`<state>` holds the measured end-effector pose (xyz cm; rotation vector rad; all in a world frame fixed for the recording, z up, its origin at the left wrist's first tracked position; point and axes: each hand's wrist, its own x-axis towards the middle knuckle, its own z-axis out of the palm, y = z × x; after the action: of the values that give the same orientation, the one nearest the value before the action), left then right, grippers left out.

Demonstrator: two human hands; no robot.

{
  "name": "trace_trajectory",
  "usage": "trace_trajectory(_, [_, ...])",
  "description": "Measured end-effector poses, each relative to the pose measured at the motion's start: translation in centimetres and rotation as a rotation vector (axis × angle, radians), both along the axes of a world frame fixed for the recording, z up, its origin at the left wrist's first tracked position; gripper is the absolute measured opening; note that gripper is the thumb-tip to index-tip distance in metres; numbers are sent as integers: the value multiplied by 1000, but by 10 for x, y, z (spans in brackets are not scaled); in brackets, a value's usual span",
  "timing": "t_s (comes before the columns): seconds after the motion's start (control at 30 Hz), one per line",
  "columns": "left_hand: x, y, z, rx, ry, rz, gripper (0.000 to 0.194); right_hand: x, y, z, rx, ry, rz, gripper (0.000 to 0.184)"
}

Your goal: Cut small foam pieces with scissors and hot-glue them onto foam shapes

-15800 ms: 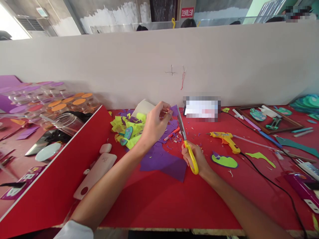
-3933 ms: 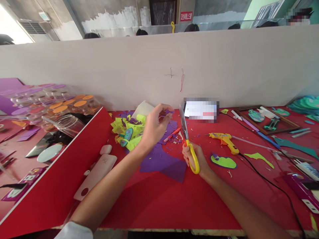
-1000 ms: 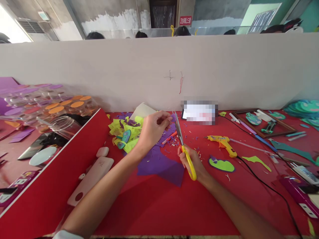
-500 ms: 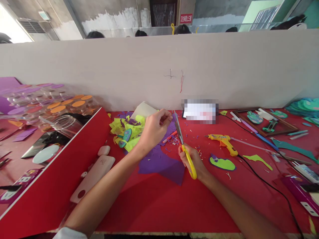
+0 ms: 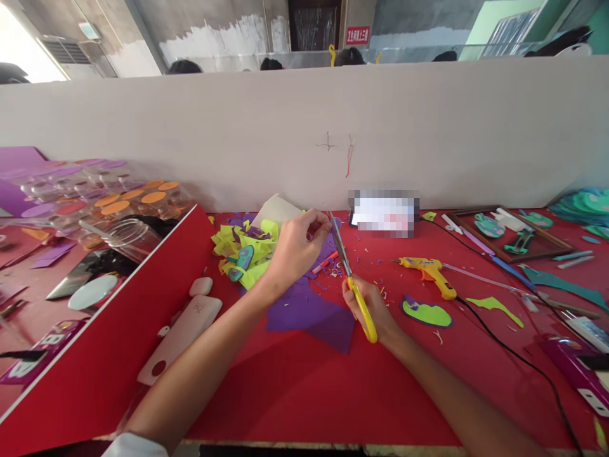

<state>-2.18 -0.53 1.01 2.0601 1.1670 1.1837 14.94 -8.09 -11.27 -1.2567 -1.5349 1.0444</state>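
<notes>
My right hand (image 5: 368, 304) grips a pair of yellow-handled scissors (image 5: 364, 312), blades pointing up and away from me. Close to the blade tips, my left hand (image 5: 302, 244) is closed in a pinch. Whatever lies between its fingertips is too small to make out. Below both hands is a sheet of purple foam (image 5: 309, 317) with cut edges. A heap of lime-green scraps (image 5: 247, 247) lies left of my left hand, with a teal cut-out (image 5: 242, 261) on it. Small trimmings and a red pen-like stick (image 5: 325, 262) are scattered behind the scissors.
To the right are a yellow glue gun (image 5: 428, 271) with a black cord, a green-and-purple foam shape (image 5: 427, 313) and a wooden frame (image 5: 566, 246). A phone (image 5: 385, 212) leans at the back panel. On the left, a white phone (image 5: 183, 336) lies beside a red divider (image 5: 118, 330).
The whole view has shifted slightly, with things a few pixels farther right. Both hands and the scissors keep nearly the same pose.
</notes>
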Motion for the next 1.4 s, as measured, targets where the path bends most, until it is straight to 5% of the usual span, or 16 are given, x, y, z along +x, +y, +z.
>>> trace_trajectory(0.8, [6, -1, -8, -19, 9, -16, 14, 3, 1, 2, 17, -28, -47, 53])
trace_trajectory(1.4, [2, -1, 0, -22, -22, -34, 15, 3, 0, 7, 27, -56, -51, 48])
